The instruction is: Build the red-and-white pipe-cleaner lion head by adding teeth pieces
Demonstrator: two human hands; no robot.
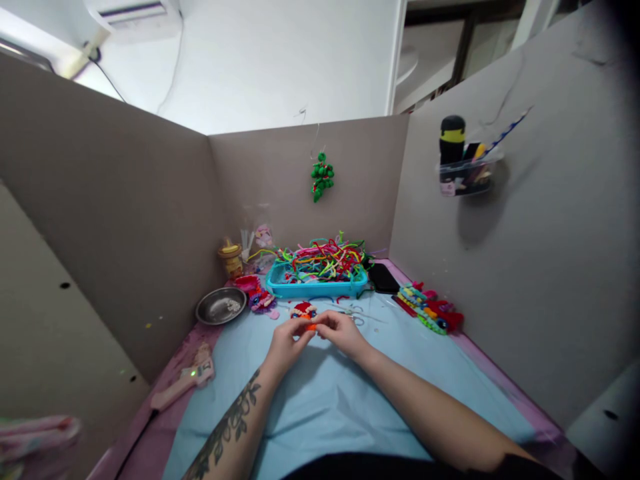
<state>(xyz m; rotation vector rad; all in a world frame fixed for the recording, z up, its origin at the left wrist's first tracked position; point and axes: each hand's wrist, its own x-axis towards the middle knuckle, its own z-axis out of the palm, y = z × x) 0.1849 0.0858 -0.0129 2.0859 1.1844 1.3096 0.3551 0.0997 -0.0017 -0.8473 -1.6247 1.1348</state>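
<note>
My left hand [289,339] and my right hand [341,331] meet over the middle of the table. Both pinch a small bright orange fuzzy piece [311,327] between thumb and fingers. Directly beyond the fingertips shows a red fuzzy figure [303,308] with pale trim and blue eyes. My fingers hide its lower part, and I cannot tell whether the orange piece is joined to it. Scissors [356,319] lie on the blue cover just past my right hand.
A blue tray [317,291] heaped with coloured pipe cleaners [325,260] stands at the back. To the left are a metal bowl [214,313], a purple-red figure [261,300] and a pink glue gun [185,383]. A black phone [383,278] and fuzzy figures [431,310] lie right.
</note>
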